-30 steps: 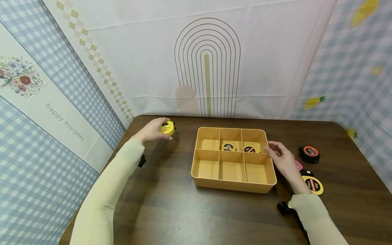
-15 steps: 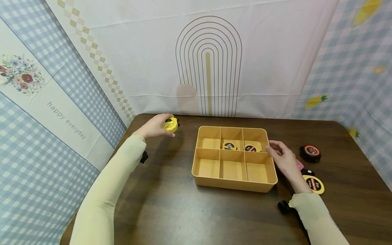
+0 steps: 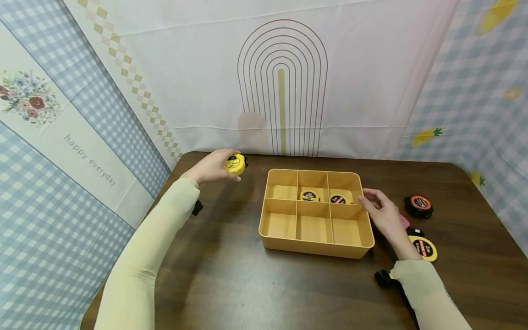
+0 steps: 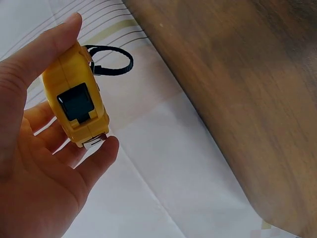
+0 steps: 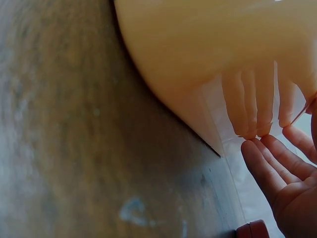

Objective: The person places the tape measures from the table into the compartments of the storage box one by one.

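Observation:
My left hand (image 3: 211,167) holds a yellow tape measure (image 3: 236,164) in the air over the back left of the table, thumb on one side and fingers on the other. A black wrist loop (image 4: 115,60) hangs from it in the left wrist view. My right hand (image 3: 384,214) grips the right wall of a yellow six-compartment box (image 3: 317,247). Its thumb is at the rim and its fingertips touch the outer wall. A tape measure (image 3: 309,196) lies in the back middle compartment, and another tape measure (image 3: 339,199) in the back right one.
Right of the box lie a black-and-orange tape measure (image 3: 418,206), a yellow-rimmed tape measure (image 3: 425,249) and a pink item (image 3: 404,222) partly behind my right hand. A patterned cloth (image 3: 198,91) hangs along the table's back edge.
My left hand has moved a little to the right and toward the back with the yellow tape measure. The right hand has stayed on the box wall.

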